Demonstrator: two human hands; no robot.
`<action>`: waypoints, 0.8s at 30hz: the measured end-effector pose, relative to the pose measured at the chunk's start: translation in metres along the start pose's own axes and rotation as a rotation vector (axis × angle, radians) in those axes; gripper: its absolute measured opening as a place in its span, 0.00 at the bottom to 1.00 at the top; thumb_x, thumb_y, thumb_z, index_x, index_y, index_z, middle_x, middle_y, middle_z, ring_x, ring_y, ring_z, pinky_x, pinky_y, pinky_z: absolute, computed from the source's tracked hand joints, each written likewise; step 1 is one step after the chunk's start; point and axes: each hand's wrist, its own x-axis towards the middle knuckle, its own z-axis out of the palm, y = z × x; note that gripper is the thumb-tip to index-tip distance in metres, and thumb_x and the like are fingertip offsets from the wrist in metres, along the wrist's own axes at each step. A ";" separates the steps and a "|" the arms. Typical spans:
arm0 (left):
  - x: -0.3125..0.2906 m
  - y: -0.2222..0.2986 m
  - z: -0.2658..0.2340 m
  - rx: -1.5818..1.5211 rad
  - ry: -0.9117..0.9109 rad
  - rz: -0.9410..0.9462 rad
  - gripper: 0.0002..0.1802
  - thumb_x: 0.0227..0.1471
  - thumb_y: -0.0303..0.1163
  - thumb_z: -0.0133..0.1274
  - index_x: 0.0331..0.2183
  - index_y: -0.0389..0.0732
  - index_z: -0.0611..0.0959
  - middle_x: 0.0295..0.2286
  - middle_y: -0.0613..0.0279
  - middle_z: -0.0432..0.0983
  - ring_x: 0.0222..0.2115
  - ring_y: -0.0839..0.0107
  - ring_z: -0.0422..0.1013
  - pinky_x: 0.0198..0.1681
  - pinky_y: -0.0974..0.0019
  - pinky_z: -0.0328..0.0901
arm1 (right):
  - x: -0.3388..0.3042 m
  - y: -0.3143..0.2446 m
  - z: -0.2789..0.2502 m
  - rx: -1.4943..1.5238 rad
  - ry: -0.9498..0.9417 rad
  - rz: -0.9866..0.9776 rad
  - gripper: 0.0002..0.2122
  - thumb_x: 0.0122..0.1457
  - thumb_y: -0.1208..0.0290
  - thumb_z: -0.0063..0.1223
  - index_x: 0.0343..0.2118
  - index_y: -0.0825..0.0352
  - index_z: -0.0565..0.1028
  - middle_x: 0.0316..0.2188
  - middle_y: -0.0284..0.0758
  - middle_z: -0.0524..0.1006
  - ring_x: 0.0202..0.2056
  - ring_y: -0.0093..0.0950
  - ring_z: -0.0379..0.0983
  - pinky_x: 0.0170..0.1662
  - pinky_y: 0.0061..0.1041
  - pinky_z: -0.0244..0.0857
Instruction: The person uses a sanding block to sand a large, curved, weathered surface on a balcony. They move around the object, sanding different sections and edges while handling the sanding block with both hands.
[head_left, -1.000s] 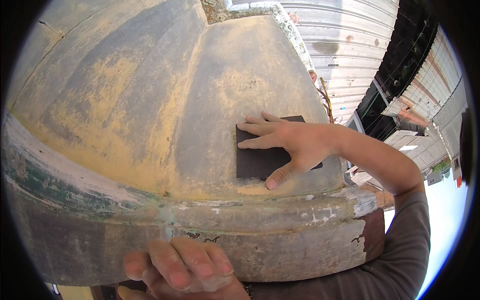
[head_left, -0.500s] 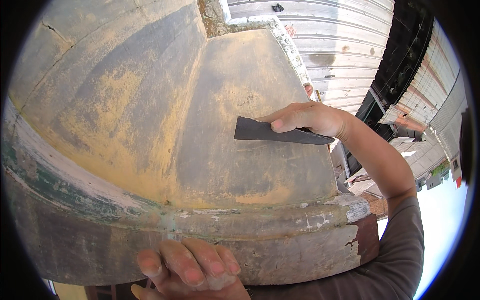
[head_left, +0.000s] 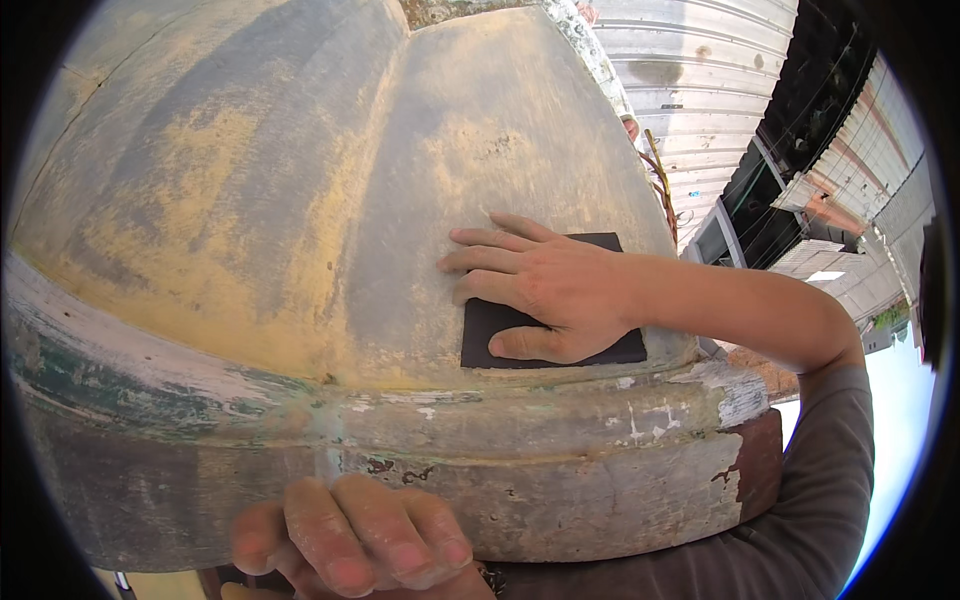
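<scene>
My right hand lies flat on a black sheet that looks like sandpaper, against the sloping panel of a weathered cement wall. Its fingers are spread and reach past the sheet's left edge; the thumb rests on the sheet's lower part. The panel is patchy grey and yellow. At the bottom, below the wall's rounded ledge, my left hand shows with its fingers curled. White dust covers those fingertips. The palm is hidden, so what it may hold does not show.
A ridge divides the panel from a curved, yellow-stained face at the left. Paint peels off the ledge and its brown right end. Beyond the wall's right edge are corrugated metal roofing, a thin stem and overhead wires.
My right hand has moved down the panel and flattened the sheet, which was folded or edge-on in its grip. My left hand has shifted slightly left. The view has tilted a little.
</scene>
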 end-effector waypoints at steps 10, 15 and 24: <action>0.004 0.001 0.000 0.012 0.031 -0.020 0.20 0.63 0.48 0.42 0.49 0.45 0.70 0.37 0.57 0.70 0.39 0.59 0.66 0.35 0.58 0.65 | -0.040 0.000 -0.020 -0.034 -0.107 0.029 0.26 0.62 0.45 0.41 0.59 0.54 0.68 0.65 0.40 0.54 0.67 0.46 0.42 0.65 0.58 0.30; 0.002 0.000 0.007 0.050 0.102 0.008 0.21 0.63 0.47 0.42 0.48 0.44 0.72 0.37 0.56 0.71 0.38 0.58 0.67 0.34 0.57 0.65 | 0.025 0.000 0.021 0.054 -0.035 -0.114 0.28 0.60 0.44 0.44 0.59 0.55 0.67 0.65 0.41 0.56 0.67 0.46 0.43 0.66 0.54 0.32; 0.003 0.001 0.008 0.050 0.138 0.030 0.22 0.62 0.47 0.42 0.48 0.41 0.74 0.37 0.55 0.71 0.38 0.57 0.68 0.34 0.56 0.66 | -0.022 -0.002 -0.006 -0.008 -0.075 0.011 0.32 0.58 0.42 0.46 0.62 0.57 0.62 0.65 0.42 0.55 0.67 0.43 0.44 0.67 0.51 0.31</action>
